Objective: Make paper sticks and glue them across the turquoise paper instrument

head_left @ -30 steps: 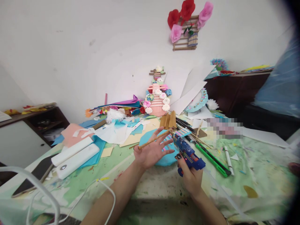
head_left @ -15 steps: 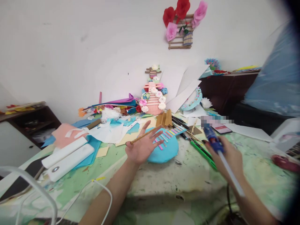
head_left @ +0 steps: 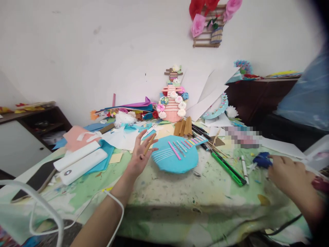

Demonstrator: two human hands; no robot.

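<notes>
A thin brown stick (head_left: 149, 144) is held in my left hand (head_left: 141, 154), between the thumb and fingers, at the left edge of a blue round cardboard piece (head_left: 177, 164). White strings and a row of pastel sticks lie across that piece and up its narrow neck. Over at the right, my right hand (head_left: 288, 173) is closed around a blue glue gun (head_left: 262, 160), low over the table, with its nozzle toward the white pen (head_left: 244, 169).
A green cutter (head_left: 228, 169) lies right of the blue piece, with black pens (head_left: 199, 130) behind it. White rolls (head_left: 83, 166) and blue paper are at left. A flowered pink craft (head_left: 171, 111) leans on the wall. A white cable (head_left: 120, 206) crosses my left forearm.
My right hand has carried the glue gun right and down toward the table. My left hand has moved left, off the blue piece, and the stick is now more upright. The view has shifted slightly.
</notes>
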